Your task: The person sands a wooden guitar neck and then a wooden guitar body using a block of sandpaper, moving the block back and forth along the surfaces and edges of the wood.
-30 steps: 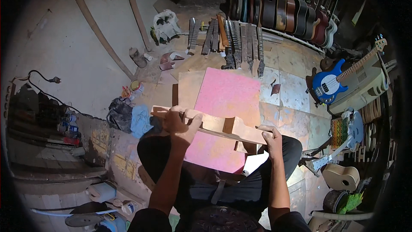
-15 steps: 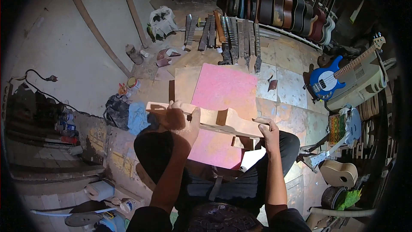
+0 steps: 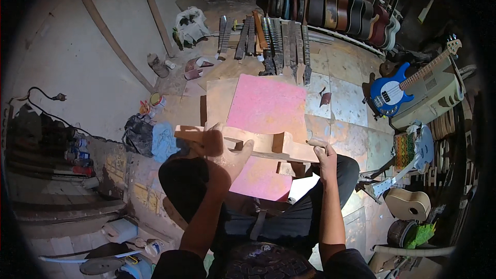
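In the head view my left hand [image 3: 223,157] grips the left part of a long pale wooden piece [image 3: 298,150] with cut curves and notches, its thumb against the near side. My right hand [image 3: 325,159] holds the right end with fingers and thumb. The piece lies crosswise over a pink board [image 3: 266,103], which rests on a tan board [image 3: 218,98] between my bent legs. A small wooden block [image 3: 289,169] shows just beneath the piece; whether they touch I cannot tell.
Several loose guitar necks [image 3: 287,46] lie beyond the boards, with racked guitars [image 3: 336,8] behind. A blue bass [image 3: 390,93] leans at right near an acoustic body [image 3: 408,204]. A plastic bag [image 3: 137,133] and blue cloth [image 3: 163,139] sit at left beside the wall.
Both hands still hold the wooden piece. My left hand and its thumb have shifted a little to the right along it. The whole view has shifted slightly.
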Demonstrator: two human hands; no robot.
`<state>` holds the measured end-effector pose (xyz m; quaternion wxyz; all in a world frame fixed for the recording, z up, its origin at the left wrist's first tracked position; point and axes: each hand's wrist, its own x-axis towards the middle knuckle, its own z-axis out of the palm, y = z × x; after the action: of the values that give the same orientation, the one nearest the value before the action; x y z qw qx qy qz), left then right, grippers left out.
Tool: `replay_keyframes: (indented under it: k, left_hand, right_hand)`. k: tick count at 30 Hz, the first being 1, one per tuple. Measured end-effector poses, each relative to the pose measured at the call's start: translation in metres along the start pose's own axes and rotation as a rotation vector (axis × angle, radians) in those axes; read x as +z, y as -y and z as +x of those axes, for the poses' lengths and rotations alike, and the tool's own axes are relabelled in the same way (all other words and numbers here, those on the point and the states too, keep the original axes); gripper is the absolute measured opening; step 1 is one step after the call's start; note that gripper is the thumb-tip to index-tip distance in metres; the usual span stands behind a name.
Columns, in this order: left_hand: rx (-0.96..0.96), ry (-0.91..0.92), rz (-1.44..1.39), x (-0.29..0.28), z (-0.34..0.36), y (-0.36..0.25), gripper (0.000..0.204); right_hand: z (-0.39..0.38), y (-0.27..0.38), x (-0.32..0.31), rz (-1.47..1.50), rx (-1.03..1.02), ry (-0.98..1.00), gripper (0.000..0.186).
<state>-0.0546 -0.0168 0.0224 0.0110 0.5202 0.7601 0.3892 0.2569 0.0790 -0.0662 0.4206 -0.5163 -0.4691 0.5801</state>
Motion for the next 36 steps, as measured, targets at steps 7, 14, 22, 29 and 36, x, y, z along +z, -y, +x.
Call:
replay_keyframes:
  k: [7,14,22,29,36]
  left_hand:
    - [0.094,-0.088,0.054,0.003,0.002,0.002,0.067]
    - [0.057,-0.099,0.107,0.001,0.002,-0.005,0.067]
    - [-0.014,-0.026,0.173,-0.002,-0.005,-0.023,0.08]
    - [0.049,0.004,0.084,0.001,-0.001,-0.023,0.093]
    - [0.14,-0.02,0.01,0.012,0.008,0.0,0.096]
  right_hand:
    - [0.013,0.008,-0.003,0.034,0.058,-0.007,0.027]
    - [0.023,0.011,0.002,0.057,0.077,-0.057,0.027]
    - [0.022,0.01,-0.001,0.046,0.127,-0.085,0.03]
    - [0.023,0.016,-0.006,0.0,0.179,-0.101,0.035]
    - [0.041,0.002,-0.014,0.042,0.196,-0.079,0.039]
